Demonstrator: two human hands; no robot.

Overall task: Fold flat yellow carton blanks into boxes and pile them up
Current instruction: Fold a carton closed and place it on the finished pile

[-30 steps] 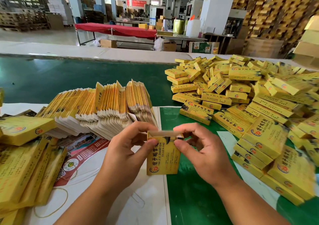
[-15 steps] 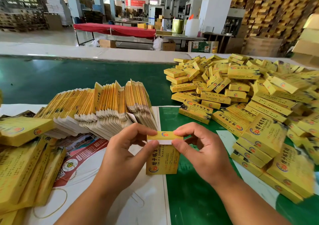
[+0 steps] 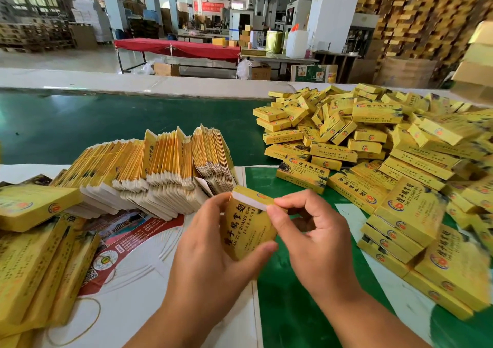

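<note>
So the top flap's basically shut now: half a second back the yellow lid was still bent over with a white strip showing across the front, a second back the top was wide open, and now the box [image 3: 249, 226] is tilted left with its closed end up and just a thin white edge left along the lid. To me that means this one is nearly done, only the last tuck to press home before it goes on the pile. The left hand [image 3: 210, 257] wraps round the box body, thumb under the lower corner, fingers curled behind it. The right hand [image 3: 317, 241] has moved from the top corner to pinching the lid's right end between thumb and forefinger, other fingers loosely curled with nothing in them. The box sits up off the table between both hands, right over the seam between the white sheet [image 3: 149, 289] and the green mat [image 3: 290, 307]. Behind it the fanned flat blanks [image 3: 160, 171] haven't budged, and the finished boxes [image 3: 373, 144] sprawl to the right, same as before.
</note>
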